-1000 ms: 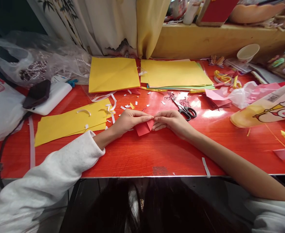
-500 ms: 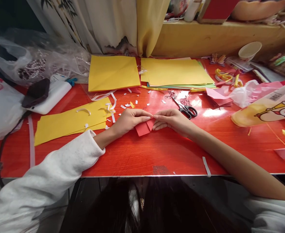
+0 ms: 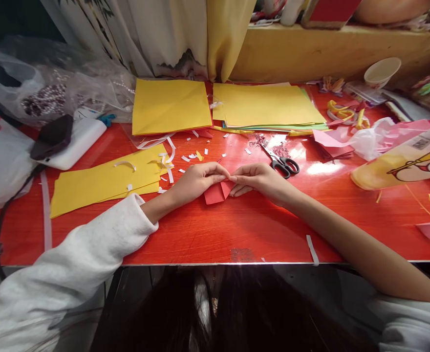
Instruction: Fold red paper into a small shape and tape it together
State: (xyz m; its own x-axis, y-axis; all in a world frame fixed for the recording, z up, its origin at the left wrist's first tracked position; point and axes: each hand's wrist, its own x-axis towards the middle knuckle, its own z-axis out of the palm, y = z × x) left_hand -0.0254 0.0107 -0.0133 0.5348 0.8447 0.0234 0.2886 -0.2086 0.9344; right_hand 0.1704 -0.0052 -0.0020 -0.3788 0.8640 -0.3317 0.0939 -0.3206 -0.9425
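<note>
A small piece of folded red paper [image 3: 215, 194] is held just above the red table, in the middle of the head view. My left hand [image 3: 199, 182] pinches its upper edge from the left, thumb and forefinger closed. From the right, my right hand [image 3: 256, 181] pinches the same edge, the fingertips of both hands meeting. A fold shows in the paper below the fingers; its upper part is hidden by them. Beyond my right hand lie black-handled scissors [image 3: 281, 162]. Cut yellow paper sheets [image 3: 101, 182] lie left of my left hand, with white paper scraps on them.
Two stacks of yellow paper [image 3: 171, 107] and coloured sheets [image 3: 266, 106] lie at the back. At right are a drink cup [image 3: 394, 161], pink paper [image 3: 332, 142] and a white paper cup [image 3: 382, 72]. A phone [image 3: 53, 136] and plastic bags [image 3: 2, 156] sit at left.
The view has shifted slightly. Both hands keep their pinch on the red paper, with barely any movement of the fingers.
</note>
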